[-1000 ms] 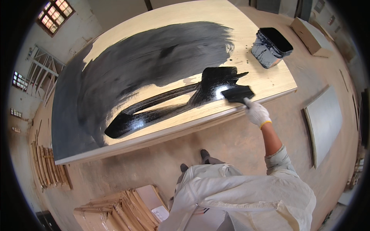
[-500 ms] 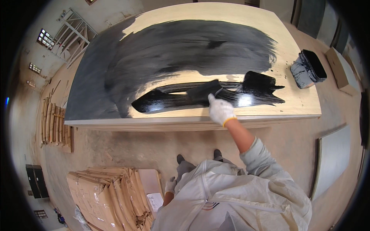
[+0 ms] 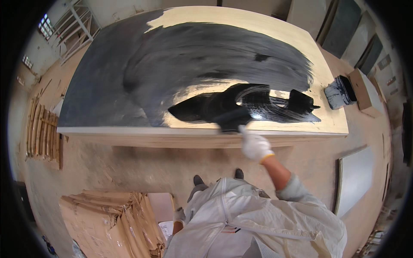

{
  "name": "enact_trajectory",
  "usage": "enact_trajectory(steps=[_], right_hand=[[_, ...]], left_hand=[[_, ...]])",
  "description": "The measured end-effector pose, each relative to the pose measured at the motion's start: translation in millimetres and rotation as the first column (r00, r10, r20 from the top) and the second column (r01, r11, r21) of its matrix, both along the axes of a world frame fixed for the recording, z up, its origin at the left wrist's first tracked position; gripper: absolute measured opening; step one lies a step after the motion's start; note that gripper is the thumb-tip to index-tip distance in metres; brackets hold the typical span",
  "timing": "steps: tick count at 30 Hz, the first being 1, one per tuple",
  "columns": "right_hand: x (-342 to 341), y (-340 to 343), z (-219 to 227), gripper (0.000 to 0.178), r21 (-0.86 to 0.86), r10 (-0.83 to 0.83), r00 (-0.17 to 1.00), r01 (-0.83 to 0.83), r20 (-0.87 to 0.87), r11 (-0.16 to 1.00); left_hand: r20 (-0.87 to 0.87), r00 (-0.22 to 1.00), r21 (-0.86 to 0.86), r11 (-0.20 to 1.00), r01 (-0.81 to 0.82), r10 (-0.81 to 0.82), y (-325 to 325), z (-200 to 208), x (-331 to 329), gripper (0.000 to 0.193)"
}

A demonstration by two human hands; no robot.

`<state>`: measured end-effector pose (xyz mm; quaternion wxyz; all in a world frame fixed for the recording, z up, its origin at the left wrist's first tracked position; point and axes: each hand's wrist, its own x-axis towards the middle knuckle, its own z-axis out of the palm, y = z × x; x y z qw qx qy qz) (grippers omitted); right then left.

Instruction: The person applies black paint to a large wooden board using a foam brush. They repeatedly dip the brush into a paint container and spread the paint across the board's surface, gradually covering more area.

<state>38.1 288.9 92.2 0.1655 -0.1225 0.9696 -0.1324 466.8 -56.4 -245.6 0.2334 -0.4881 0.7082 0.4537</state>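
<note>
Nearest is the person's pale jacket (image 3: 258,215), and below it dark shoes (image 3: 239,173) stand on the dusty floor (image 3: 142,165). The left hand (image 3: 179,213), in a whitish glove, hangs low beside the body, near an upright pale panel (image 3: 161,205); whether its grip holds anything I cannot tell. To the left of that panel stand brown-wrapped packages (image 3: 101,219) in a close row.

The right hand (image 3: 257,147), gloved in white with a yellow cuff, reaches forward, its grip closed around the handle of a wide black paint applicator (image 3: 233,119). The applicator's blurred head is over the near edge of a wood-grain board (image 3: 327,125), which tops a stack of sheets (image 3: 193,141); whether it is a brush or a blade is unclear.

Just beyond, glossy black paint (image 3: 193,107) runs in a wet, streaked band along the board's near side. A paint-smeared bucket (image 3: 334,96) stands near its right end, with a brown carton (image 3: 363,92) beyond. Behind the wet band, a duller dark coat (image 3: 206,56) covers the middle and left of the board, leaving pale wood along the far and right sides.

Farthest off, dark panels (image 3: 342,30) lean at upper right, and a white frame (image 3: 79,30) stands at upper left.
</note>
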Motion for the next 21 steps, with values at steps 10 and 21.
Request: enact_trajectory(steps=[10, 21], right_hand=[[-139, 250, -24, 0.046, 0.260, -0.204, 0.929, 0.288, -0.309, 0.922], [-143, -89, -3, 0.049, 0.056, -0.195, 0.977, 0.200, -0.082, 0.978]], left_hand=[[-0.028, 0.914, 0.387, 0.847, -0.364, 0.405, -86, -17, -70, 0.053], [0.040, 0.852, 0.394, 0.775, -0.494, 0.523, -94, -15, -18, 0.044]])
